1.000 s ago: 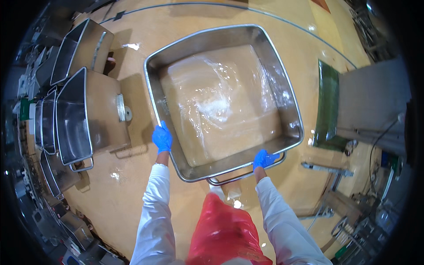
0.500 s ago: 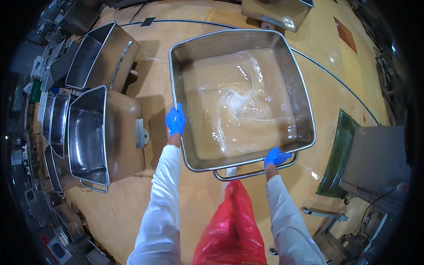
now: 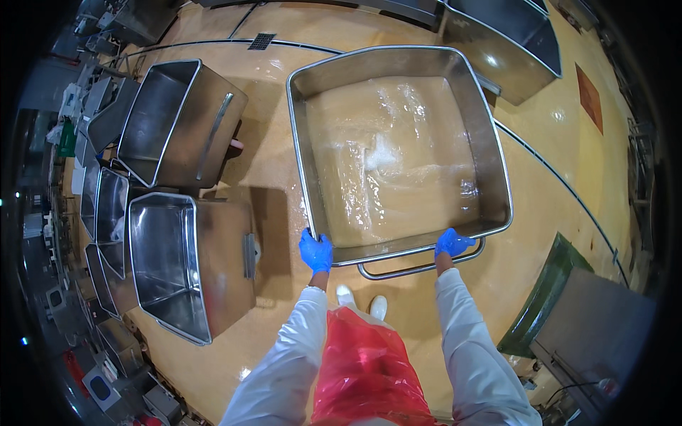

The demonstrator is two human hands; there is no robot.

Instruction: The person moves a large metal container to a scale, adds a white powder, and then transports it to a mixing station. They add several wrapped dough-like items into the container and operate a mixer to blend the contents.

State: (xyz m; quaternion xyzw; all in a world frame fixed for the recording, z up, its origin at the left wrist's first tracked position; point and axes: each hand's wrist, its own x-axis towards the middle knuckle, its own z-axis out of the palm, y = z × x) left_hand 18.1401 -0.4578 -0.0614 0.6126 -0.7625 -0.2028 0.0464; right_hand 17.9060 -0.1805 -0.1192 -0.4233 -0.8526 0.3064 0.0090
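In front of me stands a large square stainless steel tub holding cloudy tan liquid, its surface rippled and frothy in the middle. My left hand, in a blue glove, is closed over the rim at the tub's near left corner. On the near side, toward the right, my right hand, gloved in blue too, grips the tub where the rim and the tubular handle meet. The fingers' undersides are hidden behind the metal.
Several steel tubs, including a near one and a farther one, line the left. Another tub stands at the far right. A green ramp-like piece adjoins a grey panel at right. A drain channel curves across the wet floor.
My left hand has moved back along the tub's left rim to its near corner. The tub has turned slightly, and the liquid has sloshed. Both my shoes now show beneath me.
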